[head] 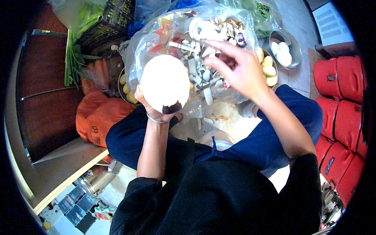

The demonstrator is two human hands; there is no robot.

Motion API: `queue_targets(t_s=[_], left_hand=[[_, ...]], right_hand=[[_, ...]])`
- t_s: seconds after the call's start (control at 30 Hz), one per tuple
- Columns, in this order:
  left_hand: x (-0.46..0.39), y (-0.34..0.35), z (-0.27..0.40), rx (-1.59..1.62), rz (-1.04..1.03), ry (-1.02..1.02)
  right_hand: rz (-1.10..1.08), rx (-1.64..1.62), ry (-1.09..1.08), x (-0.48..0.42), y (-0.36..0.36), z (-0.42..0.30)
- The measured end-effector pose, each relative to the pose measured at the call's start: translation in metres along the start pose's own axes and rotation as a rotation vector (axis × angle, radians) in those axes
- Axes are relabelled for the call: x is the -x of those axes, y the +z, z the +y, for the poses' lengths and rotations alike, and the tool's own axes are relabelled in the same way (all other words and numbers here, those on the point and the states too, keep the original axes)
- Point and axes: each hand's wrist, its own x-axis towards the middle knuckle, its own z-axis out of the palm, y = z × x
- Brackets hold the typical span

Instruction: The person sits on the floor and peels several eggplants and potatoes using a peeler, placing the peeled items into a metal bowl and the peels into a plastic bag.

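Note:
My left hand grips a large round eggplant from below. Its flesh is bare and white, with a patch of dark purple skin near my wrist. To the right, my right hand is raised over a clear plastic bag, its thumb and forefinger spread and blurred. A narrow pale strip-like thing lies in line with the fingertips; whether I hold it cannot be told. White and purple peelings fill the bag beneath both hands.
A steel bowl with several peeled white vegetables stands at the upper right. Potatoes sit right of the bag, others at its left. Nearby are an orange sack, a black crate, scallions and red cases.

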Motion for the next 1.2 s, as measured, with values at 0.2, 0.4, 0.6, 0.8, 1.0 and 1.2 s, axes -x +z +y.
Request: queue_targets(t_s=[0.2, 0.4, 0.6, 0.8, 1.0, 1.2], left_hand=[[-0.006, -0.003, -0.005, 0.108, -0.068, -0.095], [-0.008, -0.002, -0.006, 0.029, -0.171, -0.138], [-0.016, 0.024, -0.018, -0.087, 0.213, -0.021], [-0.012, 0.024, -0.020, -0.015, 0.443, -0.064], [-0.006, 0.038, -0.022, -0.023, 0.428, -0.107], [-0.018, 0.025, -0.015, 0.181, 0.427, -0.040]], right_hand=[[0.047, 0.138, -0.191, 0.001, 0.007, 0.001], [-0.086, 0.344, 0.075, -0.009, 0.007, 0.028], [0.139, 0.168, -0.018, -0.001, 0.011, 0.023], [0.132, 0.512, -0.516, 0.011, 0.017, 0.023], [0.091, 0.568, -0.166, -0.011, 0.015, 0.035], [0.158, 0.354, -0.345, 0.005, 0.032, 0.012]])
